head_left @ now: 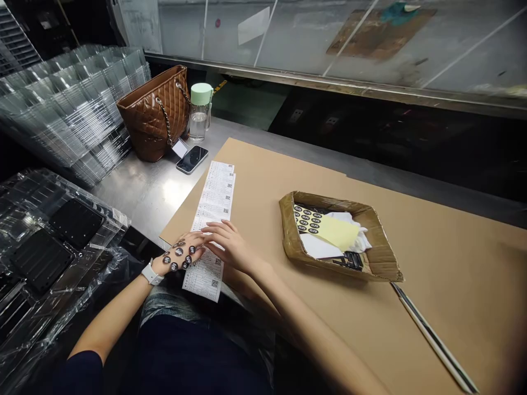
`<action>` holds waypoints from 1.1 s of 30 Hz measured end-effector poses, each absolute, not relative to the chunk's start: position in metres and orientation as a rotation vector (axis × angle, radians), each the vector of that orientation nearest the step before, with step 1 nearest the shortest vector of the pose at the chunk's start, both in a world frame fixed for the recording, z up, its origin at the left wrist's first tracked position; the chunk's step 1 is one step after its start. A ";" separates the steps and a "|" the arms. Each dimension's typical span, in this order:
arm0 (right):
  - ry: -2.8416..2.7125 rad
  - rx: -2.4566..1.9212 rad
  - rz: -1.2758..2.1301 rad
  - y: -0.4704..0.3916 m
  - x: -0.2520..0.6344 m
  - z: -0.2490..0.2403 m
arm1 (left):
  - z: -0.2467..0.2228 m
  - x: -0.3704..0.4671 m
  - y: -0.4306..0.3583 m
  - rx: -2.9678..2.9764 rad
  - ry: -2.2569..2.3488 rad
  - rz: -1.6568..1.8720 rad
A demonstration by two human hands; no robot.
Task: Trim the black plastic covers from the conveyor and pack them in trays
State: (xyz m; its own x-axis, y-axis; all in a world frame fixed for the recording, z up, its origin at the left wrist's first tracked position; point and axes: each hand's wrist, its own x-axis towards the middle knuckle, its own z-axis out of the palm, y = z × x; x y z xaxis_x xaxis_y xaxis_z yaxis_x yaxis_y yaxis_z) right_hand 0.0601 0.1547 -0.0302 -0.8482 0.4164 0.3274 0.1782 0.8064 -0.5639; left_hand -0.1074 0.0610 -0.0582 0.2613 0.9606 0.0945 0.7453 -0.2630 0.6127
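Note:
A long strip of printed white labels with QR codes [216,192] lies along the left edge of the cardboard sheet, its near end hanging past the front edge. My left hand [181,253] rests on the strip's left side, fingers extended and nothing visible in its grasp. Several round black stickers with white print [178,252] cling to the back of that hand. From the right, my right hand [233,247] reaches over the strip, fingers stretched out and their tips at the left fingers. Whether a small sticker is under the right fingertips is hidden.
On the brown cardboard sheet [263,175] stands a shallow cardboard box [343,274] holding sticker sheets [308,219]. A metal strip [436,340] lies to its right. Farther left are a phone [192,159], bottle [198,123], brown handbag [152,120] and stacked clear trays [78,109].

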 end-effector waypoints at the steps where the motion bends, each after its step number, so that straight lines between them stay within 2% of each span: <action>1: -2.486 -0.469 0.762 0.153 0.063 -0.029 | -0.058 -0.108 0.061 2.080 1.547 0.647; 11: -1.713 -1.300 1.261 0.128 0.104 -0.043 | -0.069 -0.103 0.085 2.095 1.624 0.659; 16: -1.706 -1.339 1.289 0.113 0.104 -0.056 | -0.054 -0.110 0.091 1.989 1.598 0.823; 22: -1.887 -1.252 1.215 0.098 0.074 -0.057 | -0.028 -0.131 0.047 1.804 1.683 0.836; 27: -1.868 -1.271 1.313 0.100 0.057 -0.056 | -0.040 -0.129 0.016 1.941 1.652 0.742; 33: -1.629 -1.509 1.282 0.117 0.099 -0.049 | -0.060 -0.128 0.010 2.062 1.604 0.568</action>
